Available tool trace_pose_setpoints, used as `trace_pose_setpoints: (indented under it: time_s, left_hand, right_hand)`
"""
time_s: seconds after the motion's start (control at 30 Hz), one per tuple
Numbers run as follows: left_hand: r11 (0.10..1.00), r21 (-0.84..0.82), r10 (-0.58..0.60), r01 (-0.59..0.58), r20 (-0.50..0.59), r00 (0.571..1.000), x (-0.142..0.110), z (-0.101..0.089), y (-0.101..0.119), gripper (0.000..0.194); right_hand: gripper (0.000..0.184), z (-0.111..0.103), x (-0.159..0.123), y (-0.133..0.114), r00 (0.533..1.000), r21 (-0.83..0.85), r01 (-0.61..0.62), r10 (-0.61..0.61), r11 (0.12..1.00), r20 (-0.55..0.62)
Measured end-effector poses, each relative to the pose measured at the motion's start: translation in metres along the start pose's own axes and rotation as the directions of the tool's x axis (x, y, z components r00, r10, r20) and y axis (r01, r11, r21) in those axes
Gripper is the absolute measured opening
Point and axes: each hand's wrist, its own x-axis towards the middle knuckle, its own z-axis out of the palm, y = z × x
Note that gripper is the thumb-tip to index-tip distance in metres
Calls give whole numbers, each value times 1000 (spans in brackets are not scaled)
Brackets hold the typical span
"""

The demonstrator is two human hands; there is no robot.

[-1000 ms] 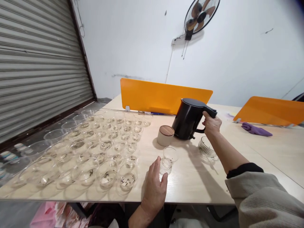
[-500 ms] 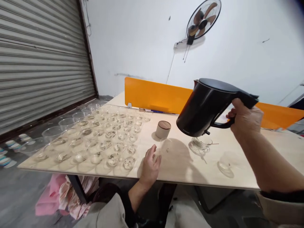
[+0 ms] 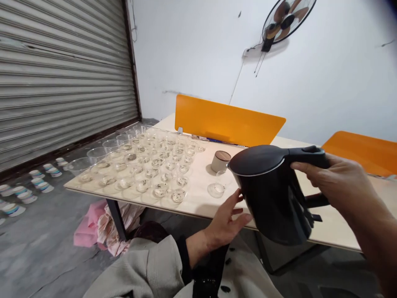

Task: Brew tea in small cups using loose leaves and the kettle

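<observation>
My right hand (image 3: 336, 182) is wrapped round the handle of a black electric kettle (image 3: 276, 203), held in the air at the table's front edge with its spout pointing left. My left hand (image 3: 226, 221) is at the kettle's left side, thumb and fingers apart; whether the fingertips touch the kettle I cannot tell. Just beyond that hand stands a clear plastic cup (image 3: 216, 189) with small dark bits at its bottom. Behind the cup is a small canister (image 3: 221, 162) with a wooden lid. The kettle hides the tabletop behind it.
Rows of clear plastic cups (image 3: 161, 189) with dark bits in them cover the left part of the wooden table (image 3: 198, 203). An orange divider (image 3: 228, 120) crosses the back. White tubs (image 3: 43, 186) stand on the floor at left. Pink cloth (image 3: 89, 225) lies below the table.
The kettle has come down and closer to me, and its spout now points left. My left hand has moved right to the kettle's side. The view has shifted a little.
</observation>
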Motion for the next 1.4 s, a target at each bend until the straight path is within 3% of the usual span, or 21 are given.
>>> trace_pose_setpoints:
  time_s: [0.17,0.27,0.43,0.7,0.87,1.2,1.4]
  left_hand:
    - [981,-178,-60,72,73,996,8,13,-5,83]
    - [970,-222,-75,96,100,992,13,14,-6,79]
    - [957,-249,-121,150,129,984,19,13,-3,70]
    - [883,-426,-124,198,194,973,28,14,-4,69]
    - [845,-481,-151,235,207,967,31,15,-6,68]
    - [773,-564,-162,291,269,950,36,16,-12,66]
    - [769,-560,-189,309,263,946,37,15,-19,65]
  right_hand:
    - [46,6,14,9,993,-209,79,-59,975,102]
    - [47,14,27,12,980,-331,164,-114,929,165]
    - [49,30,46,11,977,-524,177,-84,833,196]
    - [46,39,58,3,938,-551,319,-175,771,298]
    - [48,45,63,-3,957,-611,247,-88,752,278]
    - [43,53,67,-5,942,-628,302,-123,717,312]
    - [49,58,68,-8,950,-683,254,-44,685,309]
